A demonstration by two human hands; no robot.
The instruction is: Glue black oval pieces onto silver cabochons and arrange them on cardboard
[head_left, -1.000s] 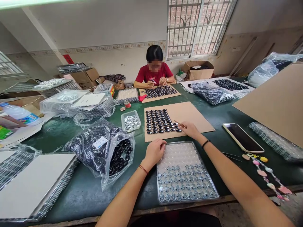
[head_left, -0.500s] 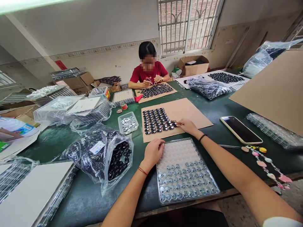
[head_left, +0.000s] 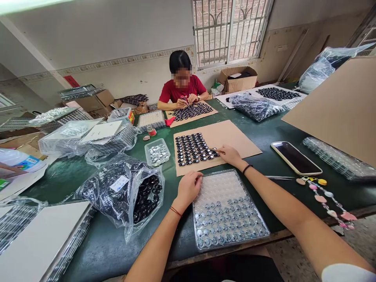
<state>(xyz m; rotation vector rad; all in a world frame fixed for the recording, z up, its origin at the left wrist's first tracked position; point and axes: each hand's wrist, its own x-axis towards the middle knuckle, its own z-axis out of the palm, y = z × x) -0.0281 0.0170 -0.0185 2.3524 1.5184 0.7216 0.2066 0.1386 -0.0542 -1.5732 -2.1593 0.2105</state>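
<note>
My right hand (head_left: pixel 231 156) is closed on thin gold-brown tweezers (head_left: pixel 216 150). Their tips point left at the nearest row of glossy black oval pieces (head_left: pixel 190 149), several of which show a shiny silvery spot. These pieces stand in rows on a brown cardboard sheet (head_left: pixel 237 137). At the upper left corner of a clear plastic tray (head_left: pixel 219 183), my left hand (head_left: pixel 189 188) rests with its fingers curled together; whether anything is between them is hidden. Small round clear-silvery pieces (head_left: pixel 232 226) fill the tray's near rows, while its far part shows bare pockets.
A clear tub (head_left: pixel 168 157) of small silvery pieces and a plastic bag (head_left: pixel 102 192) of black pieces lie left. A phone (head_left: pixel 295 158) and a bead strap (head_left: pixel 330 201) lie right. Across the table a co-worker (head_left: pixel 182 88) works over another cardboard sheet (head_left: pixel 210 116).
The whole view has shifted slightly. My right hand and the tweezers remain by the nearest row of black pieces, and my left hand stays at the tray corner.
</note>
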